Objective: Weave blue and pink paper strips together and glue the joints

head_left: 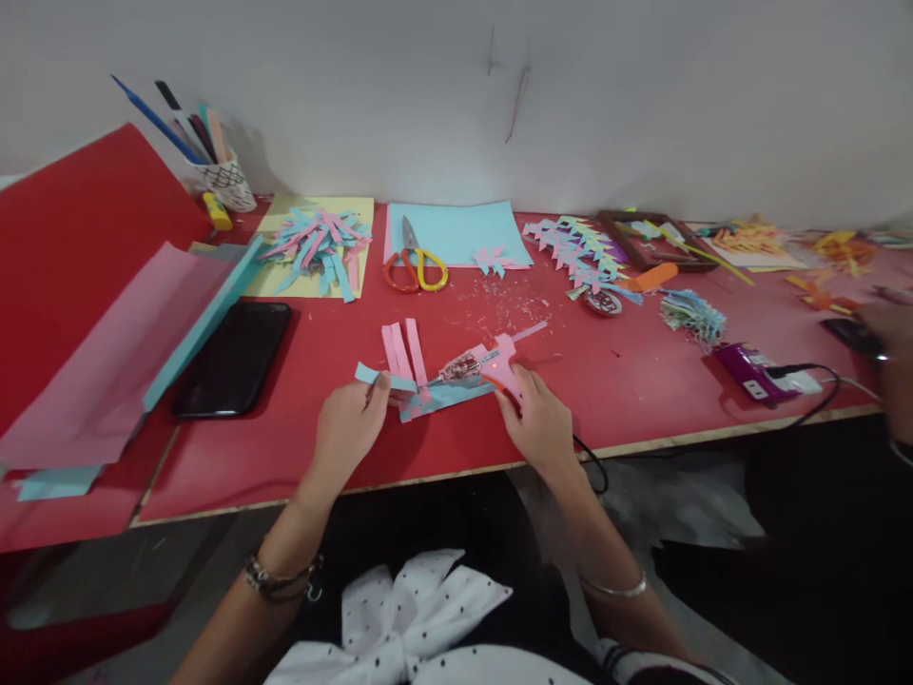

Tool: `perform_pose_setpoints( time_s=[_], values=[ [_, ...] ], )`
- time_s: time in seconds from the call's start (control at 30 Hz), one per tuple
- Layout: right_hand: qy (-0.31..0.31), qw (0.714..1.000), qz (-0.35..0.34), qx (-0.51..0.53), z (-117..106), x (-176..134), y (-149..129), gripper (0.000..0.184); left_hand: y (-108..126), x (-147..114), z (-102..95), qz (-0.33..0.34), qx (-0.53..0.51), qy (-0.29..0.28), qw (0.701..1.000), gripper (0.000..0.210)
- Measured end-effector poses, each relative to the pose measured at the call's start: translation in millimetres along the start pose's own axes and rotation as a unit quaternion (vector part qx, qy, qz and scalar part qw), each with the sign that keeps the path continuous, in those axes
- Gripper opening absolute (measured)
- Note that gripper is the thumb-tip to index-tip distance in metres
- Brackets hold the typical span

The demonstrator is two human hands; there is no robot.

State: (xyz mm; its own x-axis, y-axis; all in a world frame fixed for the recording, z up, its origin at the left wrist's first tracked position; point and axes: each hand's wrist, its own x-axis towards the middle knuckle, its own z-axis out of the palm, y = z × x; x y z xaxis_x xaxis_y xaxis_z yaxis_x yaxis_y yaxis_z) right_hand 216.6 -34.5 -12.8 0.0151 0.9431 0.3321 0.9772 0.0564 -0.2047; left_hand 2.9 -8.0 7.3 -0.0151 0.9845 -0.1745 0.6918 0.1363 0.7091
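Note:
My right hand (536, 419) is wrapped round the handle of a pink glue gun (503, 364), whose nozzle points left. A thin glue stick (530, 330) juts from its back. Between thumb and fingers, my left hand (349, 423) pinches a blue paper strip (389, 379). Pink paper strips (403, 352) stand up beyond those fingers and meet blue paper in a small woven patch. The nozzle tip is close to this patch; whether they touch I cannot tell. A longer blue paper piece (456, 395) lies below the glue gun.
On the red table (342, 333) lie a black phone (234, 360), scissors (415, 262), a pile of cut strips (320, 243) and woven paper chains (574, 249). A purple power socket (752, 371) with cables is on the right. Another person's hand (888, 328) is at the far right.

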Motion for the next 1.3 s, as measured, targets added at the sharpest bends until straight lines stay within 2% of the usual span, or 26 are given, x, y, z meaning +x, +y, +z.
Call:
perform_pose_setpoints(
  time_s=[1.3],
  values=[
    [0.055, 0.994, 0.072, -0.061, -23, 0, 51, 0.038, -4, 3, 1.3, 0.005, -0.029, 0.006, 1.0, 0.048]
  ],
)
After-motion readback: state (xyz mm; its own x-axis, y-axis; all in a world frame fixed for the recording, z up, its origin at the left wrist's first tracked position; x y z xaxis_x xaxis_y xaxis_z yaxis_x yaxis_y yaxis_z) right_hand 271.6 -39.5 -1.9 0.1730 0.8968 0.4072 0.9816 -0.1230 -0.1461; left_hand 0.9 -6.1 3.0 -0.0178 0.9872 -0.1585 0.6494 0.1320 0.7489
